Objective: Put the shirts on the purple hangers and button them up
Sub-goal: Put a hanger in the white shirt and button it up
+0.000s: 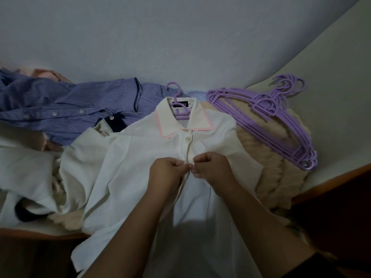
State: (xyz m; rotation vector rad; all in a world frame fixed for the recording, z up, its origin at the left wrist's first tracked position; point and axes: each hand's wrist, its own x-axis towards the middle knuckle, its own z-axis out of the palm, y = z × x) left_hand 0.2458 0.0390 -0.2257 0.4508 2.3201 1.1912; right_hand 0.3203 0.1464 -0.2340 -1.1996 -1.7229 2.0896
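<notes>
A white shirt (128, 169) with a pink-edged collar lies flat in front of me, with a purple hanger (177, 101) inside its neck and the hook sticking out above the collar. Two buttons below the collar are closed. My left hand (167, 172) pinches the left edge of the placket. My right hand (213, 169) pinches the right edge against it, at a third button lower down. The fingertips of both hands meet there and hide the button.
A blue striped shirt (66, 109) lies crumpled at the back left. A stack of several purple hangers (267, 121) rests on beige fabric (277, 173) at the right. More white and dark clothes (26, 177) pile at the left. A wall stands behind.
</notes>
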